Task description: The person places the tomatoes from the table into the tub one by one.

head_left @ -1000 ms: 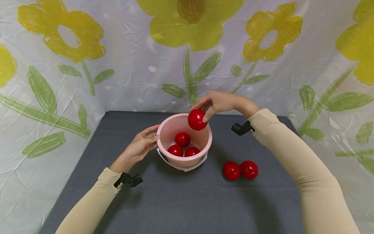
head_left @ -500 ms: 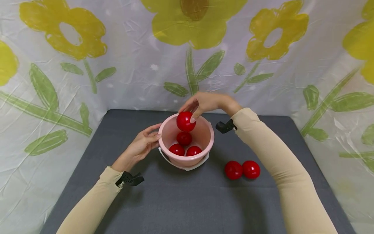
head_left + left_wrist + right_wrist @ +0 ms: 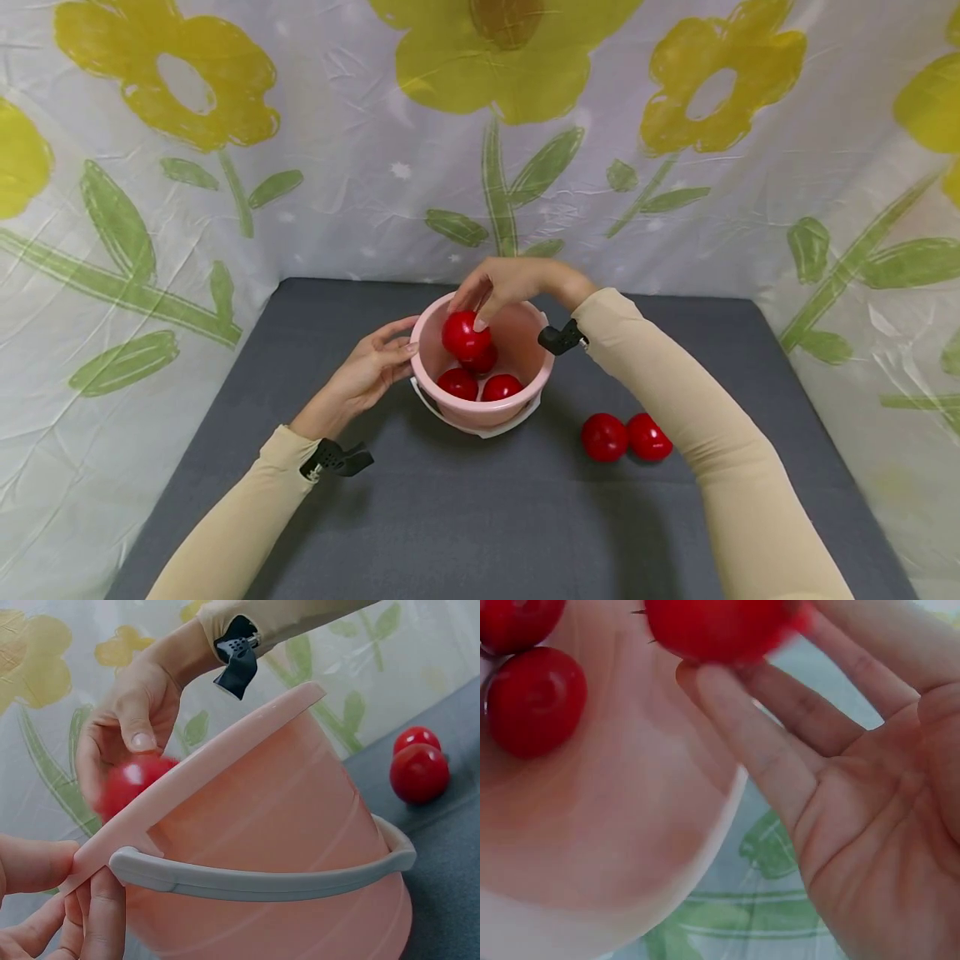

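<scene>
A pink bucket [image 3: 270,802] stands upright on the table, its pale grey handle [image 3: 262,886] hanging down at the front. My left hand [image 3: 366,371] pinches the bucket's left rim between thumb and fingers. Inside the mouth of the bucket, my right hand [image 3: 512,282] holds a shiny red tomato [image 3: 463,336] from above by its fingertips. Below it lie more tomatoes: one at the front left [image 3: 457,384], one at the front right [image 3: 502,387] and a partly covered one [image 3: 483,360] behind. In the right wrist view the held tomato [image 3: 712,630] is blurred, with dark pointed tips at its side.
Two more tomatoes lie side by side right of the bucket, a left tomato [image 3: 604,437] and a right tomato [image 3: 649,437] slightly overlapped by the right sleeve [image 3: 697,408]. A dark grey cloth [image 3: 465,525] covers the table. Behind it hangs a flowered curtain [image 3: 337,192].
My right hand has carried the tomato leftward over the rim and down into the bucket, now overlapping the rear tomato. My left hand keeps its hold on the rim.
</scene>
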Action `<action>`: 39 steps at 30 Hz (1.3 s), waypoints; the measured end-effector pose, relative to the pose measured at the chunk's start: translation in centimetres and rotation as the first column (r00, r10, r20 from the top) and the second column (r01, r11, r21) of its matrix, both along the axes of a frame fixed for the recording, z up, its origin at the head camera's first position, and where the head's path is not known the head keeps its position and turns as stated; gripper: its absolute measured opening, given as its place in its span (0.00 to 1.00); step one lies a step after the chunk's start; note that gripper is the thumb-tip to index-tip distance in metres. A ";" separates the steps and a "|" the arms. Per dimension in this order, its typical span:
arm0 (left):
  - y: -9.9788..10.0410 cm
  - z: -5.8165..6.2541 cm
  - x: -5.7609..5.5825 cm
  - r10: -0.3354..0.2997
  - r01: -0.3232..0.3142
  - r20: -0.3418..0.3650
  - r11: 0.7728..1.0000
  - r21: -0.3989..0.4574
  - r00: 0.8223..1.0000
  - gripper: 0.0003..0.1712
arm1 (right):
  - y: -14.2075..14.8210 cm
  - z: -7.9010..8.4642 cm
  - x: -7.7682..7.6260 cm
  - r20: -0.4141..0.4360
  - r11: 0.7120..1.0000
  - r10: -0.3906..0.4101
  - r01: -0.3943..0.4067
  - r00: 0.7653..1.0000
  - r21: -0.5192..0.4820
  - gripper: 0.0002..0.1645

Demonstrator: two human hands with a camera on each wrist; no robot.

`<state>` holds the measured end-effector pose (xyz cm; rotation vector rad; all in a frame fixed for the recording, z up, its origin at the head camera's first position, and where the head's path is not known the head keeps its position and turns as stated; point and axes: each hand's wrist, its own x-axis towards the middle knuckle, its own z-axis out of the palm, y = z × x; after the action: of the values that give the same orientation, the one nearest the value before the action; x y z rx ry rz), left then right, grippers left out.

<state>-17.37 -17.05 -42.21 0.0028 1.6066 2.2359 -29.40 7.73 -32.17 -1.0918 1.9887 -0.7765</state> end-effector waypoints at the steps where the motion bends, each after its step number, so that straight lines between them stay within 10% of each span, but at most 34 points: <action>1: 0.0 0.0 0.0 0.000 0.000 0.000 1.000 0.000 1.000 0.37 | -0.1 0.0 0.0 -0.001 1.000 -0.001 0.001 1.000 -0.006 0.27; 20: 0.1 -0.2 -0.1 -0.011 0.011 -0.006 1.000 0.007 1.000 0.37 | 1.8 -0.3 0.3 -0.005 0.998 -0.047 0.047 0.999 -0.037 0.25; 39: -0.4 -0.2 -0.1 0.006 -0.006 -0.004 1.000 0.009 1.000 0.36 | 10.2 2.0 2.7 -0.012 0.974 -0.218 0.216 0.976 -0.070 0.28</action>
<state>-17.49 -17.48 -42.38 0.0052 1.6005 2.2488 -26.71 17.89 -30.18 -0.9324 2.1367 -0.9565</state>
